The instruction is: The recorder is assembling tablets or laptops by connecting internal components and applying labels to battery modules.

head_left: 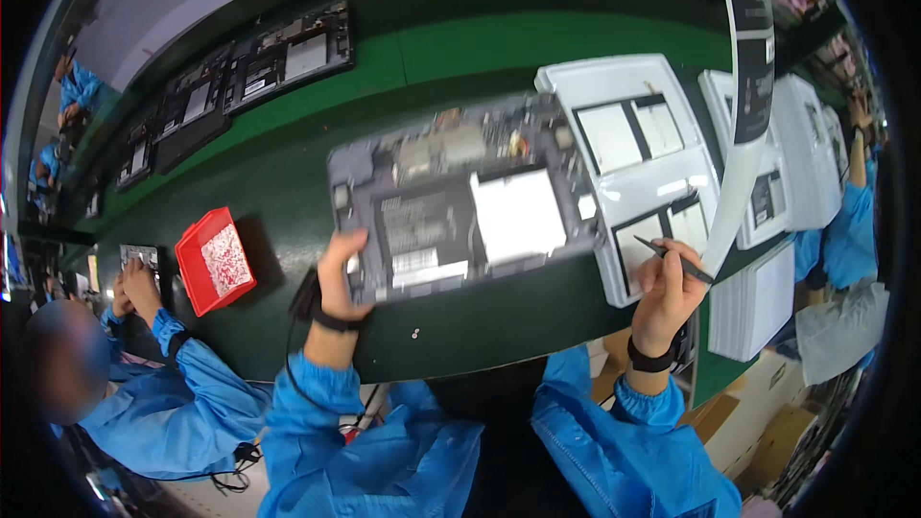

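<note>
My left hand (341, 275) grips the lower left corner of an opened tablet (436, 149), with its thumb over the edge. The tablet's inside faces up, showing circuit parts, a black battery (422, 221) and a bright white rectangle (520, 215); it looks slightly blurred. In my right hand (667, 299) is a pair of dark tweezers (693, 270), tips pointing up and left. That hand is over the near right corner of a white plastic tray (645, 184), which holds flat white-and-black pieces (606, 137). The tablet's right edge overlaps the tray's left side.
A red bin (196, 276) with small white-and-red bits stands at left. More opened tablets (293, 56) line the back. At right are further white trays (804, 149) and a white stack (753, 302). A printed white strip (753, 67) hangs down. A co-worker's hands (141, 290) work at far left.
</note>
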The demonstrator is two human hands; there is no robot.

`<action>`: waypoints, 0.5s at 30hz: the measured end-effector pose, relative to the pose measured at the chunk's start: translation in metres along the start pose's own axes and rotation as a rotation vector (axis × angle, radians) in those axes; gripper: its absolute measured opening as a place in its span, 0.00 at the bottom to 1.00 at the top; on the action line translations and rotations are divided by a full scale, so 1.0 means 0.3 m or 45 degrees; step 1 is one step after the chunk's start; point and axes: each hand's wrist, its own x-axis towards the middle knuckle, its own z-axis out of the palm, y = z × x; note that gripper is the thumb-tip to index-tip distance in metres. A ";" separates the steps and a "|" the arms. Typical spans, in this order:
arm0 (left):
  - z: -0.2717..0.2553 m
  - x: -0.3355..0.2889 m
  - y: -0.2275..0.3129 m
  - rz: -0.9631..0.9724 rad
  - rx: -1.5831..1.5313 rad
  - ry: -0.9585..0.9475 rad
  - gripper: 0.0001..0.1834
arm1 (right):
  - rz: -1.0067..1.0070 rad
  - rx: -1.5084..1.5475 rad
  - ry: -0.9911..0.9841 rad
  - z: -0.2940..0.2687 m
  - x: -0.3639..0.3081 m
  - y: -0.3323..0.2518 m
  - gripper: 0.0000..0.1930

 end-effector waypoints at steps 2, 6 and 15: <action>-0.078 -0.130 -0.035 0.077 0.314 0.042 0.27 | 0.041 0.065 -0.030 0.023 -0.012 -0.007 0.09; -0.096 -0.222 0.034 0.186 1.241 -0.125 0.22 | 0.144 0.045 -0.237 0.087 -0.033 -0.033 0.08; 0.308 0.057 -0.014 1.278 2.188 -0.435 0.15 | 0.040 -0.213 -0.700 0.234 -0.113 -0.113 0.11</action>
